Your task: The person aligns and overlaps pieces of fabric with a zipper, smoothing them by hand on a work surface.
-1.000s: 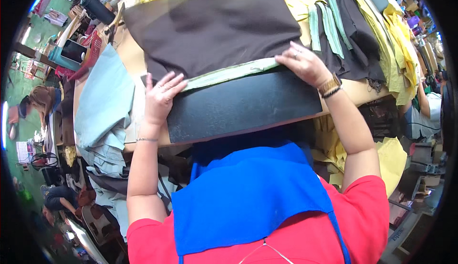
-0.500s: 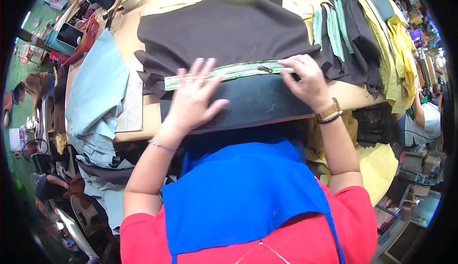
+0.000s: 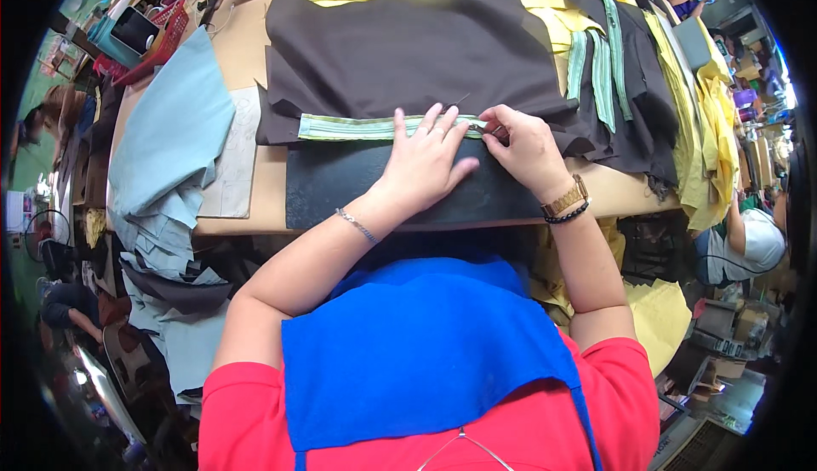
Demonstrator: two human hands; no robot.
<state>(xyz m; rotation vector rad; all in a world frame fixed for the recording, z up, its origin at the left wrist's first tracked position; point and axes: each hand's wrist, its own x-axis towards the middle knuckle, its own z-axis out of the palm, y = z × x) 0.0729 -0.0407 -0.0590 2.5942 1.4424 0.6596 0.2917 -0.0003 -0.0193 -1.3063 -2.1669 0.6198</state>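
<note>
A green-and-white zipper strip [image 3: 349, 128] runs along the lower edge of the dark brown cloth [image 3: 408, 45], mid-frame; the left hand [image 3: 425, 160] lies flat over it, fingers slightly spread; the right hand [image 3: 523, 148], right of centre, pinches the dark slider [image 3: 477, 127]. Below is a black board [image 3: 332, 183]; pale blue sheets [image 3: 174, 122] drape at left.

No legible lettering, only small blurred print on a grey casing [image 3: 678, 441], lower right
</note>
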